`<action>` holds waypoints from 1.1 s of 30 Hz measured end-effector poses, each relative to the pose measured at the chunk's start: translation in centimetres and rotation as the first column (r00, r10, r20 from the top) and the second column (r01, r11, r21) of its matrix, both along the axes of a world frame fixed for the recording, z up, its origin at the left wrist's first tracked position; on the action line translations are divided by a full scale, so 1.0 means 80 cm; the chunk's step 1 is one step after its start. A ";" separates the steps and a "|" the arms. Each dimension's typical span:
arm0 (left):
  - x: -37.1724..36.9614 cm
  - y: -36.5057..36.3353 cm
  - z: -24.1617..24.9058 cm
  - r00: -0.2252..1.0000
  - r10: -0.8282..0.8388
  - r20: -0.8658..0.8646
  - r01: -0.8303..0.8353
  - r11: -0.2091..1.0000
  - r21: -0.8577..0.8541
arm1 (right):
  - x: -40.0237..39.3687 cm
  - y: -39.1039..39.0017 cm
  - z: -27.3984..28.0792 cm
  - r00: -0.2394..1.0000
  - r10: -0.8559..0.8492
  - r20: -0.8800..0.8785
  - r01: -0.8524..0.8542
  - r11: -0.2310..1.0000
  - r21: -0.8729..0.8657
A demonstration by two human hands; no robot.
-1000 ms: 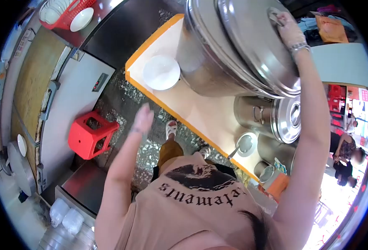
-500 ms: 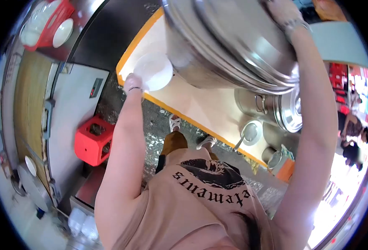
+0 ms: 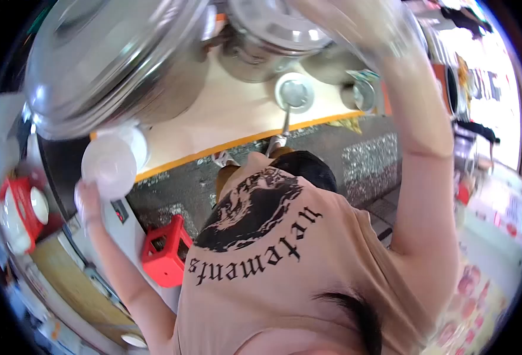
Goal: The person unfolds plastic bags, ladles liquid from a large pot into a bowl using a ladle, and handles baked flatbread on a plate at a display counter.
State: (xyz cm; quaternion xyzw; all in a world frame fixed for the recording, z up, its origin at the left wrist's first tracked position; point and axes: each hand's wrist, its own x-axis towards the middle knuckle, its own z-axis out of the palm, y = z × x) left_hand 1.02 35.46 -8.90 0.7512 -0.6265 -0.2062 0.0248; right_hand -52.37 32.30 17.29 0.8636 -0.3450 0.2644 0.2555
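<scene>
My left hand (image 3: 88,201), in a thin clear glove, grips the edge of a white bowl (image 3: 112,171) at the left. Just behind it, a second white bowl (image 3: 135,145) sits at the table's corner, partly covered by the first. My right hand (image 3: 361,26) is raised at the top, smeared by motion, so its fingers cannot be read. It passes above a lidded metal pot (image 3: 255,59). A very large steel pot with a lid (image 3: 113,65) fills the upper left, apart from my right hand.
A pale table (image 3: 208,118) with an orange edge carries a white dish with a ladle (image 3: 295,93) and a small metal container (image 3: 361,94). On the floor is a red stool (image 3: 166,251). A red basket (image 3: 21,213) holding white dishes is at far left.
My right hand has left the large pot's lid and swung right. My left hand has lifted a white bowl away from another. The view has turned to the right.
</scene>
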 end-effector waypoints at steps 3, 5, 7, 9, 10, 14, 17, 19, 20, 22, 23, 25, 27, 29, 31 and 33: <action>-0.009 0.080 0.007 0.669 0.335 -0.664 -0.336 0.933 0.132 | -0.139 0.144 -0.021 0.854 -0.440 0.277 0.355 0.883 0.308; -0.043 0.132 -0.013 0.341 0.467 -0.816 -0.464 0.838 0.286 | -0.226 0.218 -0.080 0.595 -0.611 0.522 0.485 0.791 0.373; -0.039 0.177 -0.084 0.133 0.594 -0.793 -0.328 0.782 0.530 | -0.339 0.304 -0.172 0.149 -0.805 0.575 0.606 0.534 0.590; -0.209 0.206 -0.040 -0.046 0.518 -0.854 -0.381 0.781 0.494 | -0.427 0.380 -0.269 -0.096 -0.873 0.478 0.570 0.345 0.745; -0.227 0.217 -0.064 0.107 0.494 -0.863 -0.316 0.840 0.441 | -0.450 0.392 -0.302 -0.281 -0.865 0.416 0.483 0.247 0.840; -0.360 0.245 -0.083 0.312 0.511 -0.801 -0.203 0.859 0.469 | -0.560 0.392 -0.403 -0.202 -0.963 0.180 0.382 0.092 0.920; -0.483 0.284 -0.080 0.310 0.477 -0.823 -0.177 0.879 0.443 | -0.650 0.348 -0.504 0.042 -0.993 -0.110 0.517 -0.073 0.853; -0.587 0.313 -0.054 0.048 0.532 -0.846 -0.230 0.830 0.509 | -0.677 0.318 -0.519 0.169 -0.935 -0.310 0.536 -0.177 0.825; -0.639 0.315 -0.025 -0.120 0.631 -0.767 -0.198 0.741 0.641 | -0.689 0.309 -0.524 0.286 -0.914 -0.288 0.540 -0.094 0.836; -0.713 0.335 -0.009 -0.145 0.564 -0.813 -0.209 0.786 0.583 | -0.702 0.297 -0.524 0.419 -0.868 -0.267 0.515 -0.015 0.857; -0.743 0.340 0.002 -0.159 0.557 -0.815 -0.186 0.794 0.579 | -0.708 0.286 -0.518 0.500 -0.805 -0.319 0.508 -0.026 0.861; -0.789 0.349 0.021 -0.158 0.574 -0.804 -0.209 0.776 0.595 | -0.722 0.278 -0.521 0.596 -0.713 -0.370 0.491 -0.041 0.870; -0.809 0.367 0.023 -0.159 0.592 -0.790 -0.228 0.757 0.613 | -0.731 0.270 -0.534 0.640 -0.580 -0.504 0.582 -0.062 0.811; -0.814 0.381 0.017 -0.159 0.600 -0.784 -0.258 0.741 0.619 | -0.732 0.270 -0.533 0.682 -0.521 -0.513 0.565 -0.069 0.822; -0.828 0.390 0.016 -0.160 0.584 -0.795 -0.289 0.743 0.604 | -0.733 0.267 -0.521 0.713 -0.469 -0.521 0.555 -0.078 0.828; -0.829 0.401 0.009 -0.181 0.578 -0.796 -0.297 0.739 0.604 | -0.731 0.278 -0.505 0.763 -0.344 -0.548 0.561 -0.069 0.825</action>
